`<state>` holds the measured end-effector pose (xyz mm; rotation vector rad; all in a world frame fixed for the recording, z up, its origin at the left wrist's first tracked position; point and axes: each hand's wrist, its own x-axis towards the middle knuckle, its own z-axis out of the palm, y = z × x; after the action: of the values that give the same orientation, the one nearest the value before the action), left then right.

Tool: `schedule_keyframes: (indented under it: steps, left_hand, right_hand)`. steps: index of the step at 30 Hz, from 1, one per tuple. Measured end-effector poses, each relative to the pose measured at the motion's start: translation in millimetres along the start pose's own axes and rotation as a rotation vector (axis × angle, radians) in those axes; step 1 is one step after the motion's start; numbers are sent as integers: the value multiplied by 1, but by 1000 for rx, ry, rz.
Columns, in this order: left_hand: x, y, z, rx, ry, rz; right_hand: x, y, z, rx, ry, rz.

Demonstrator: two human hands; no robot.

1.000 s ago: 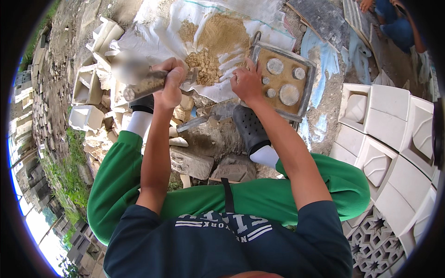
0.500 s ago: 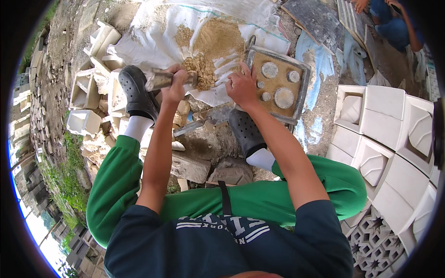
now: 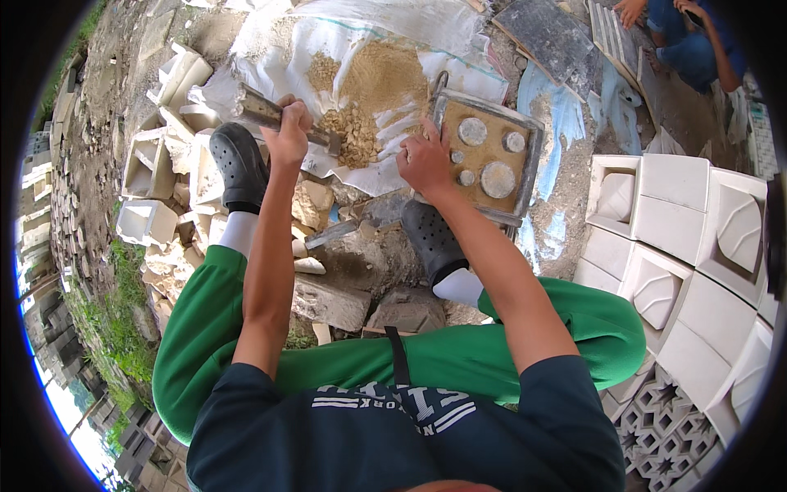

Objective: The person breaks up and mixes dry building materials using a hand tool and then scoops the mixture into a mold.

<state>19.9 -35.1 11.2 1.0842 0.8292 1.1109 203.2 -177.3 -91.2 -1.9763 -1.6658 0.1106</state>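
My left hand (image 3: 288,135) is closed around a thick grey-brown bar (image 3: 261,110), held slantwise above the edge of a white sheet (image 3: 283,78). Its right end hangs beside crumbly tan material (image 3: 358,141). At the left side of a square metal mould frame (image 3: 534,156), my right hand (image 3: 425,161) grips the edge, one finger stretched along it; its thumb is hidden. Packed brown sand (image 3: 479,156) fills the frame, with several round grey discs (image 3: 497,179) of different sizes set in it. My black clogs (image 3: 239,168) stand on both sides of the space below my hands.
Broken pale block pieces (image 3: 147,221) are heaped at the left. White moulded blocks (image 3: 674,180) and a star-patterned openwork block (image 3: 668,426) are stacked at the right. A dark slab (image 3: 553,41) lies beyond the frame. Another person (image 3: 689,49) crouches at the far right.
My left hand has moved a little left with the bar, whose left end now points farther away from me. My right hand stays at the frame's edge.
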Motion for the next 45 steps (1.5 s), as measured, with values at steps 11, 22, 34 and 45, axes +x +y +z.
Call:
schedule_keyframes:
  steps: [11,22,34,45]
  left_hand:
    - [-4,3,-10,-59,-95,49]
    - [-14,24,-19,76,-200,202]
    - [-18,45,-2,-20,-198,142]
    - [-24,76,10,-94,-191,156]
  right_hand:
    - [3,-2,0,9,43,-33]
    - [6,0,-1,17,34,-26]
    - [5,2,-2,4,52,-39]
    - [4,8,-3,-20,-6,-13]
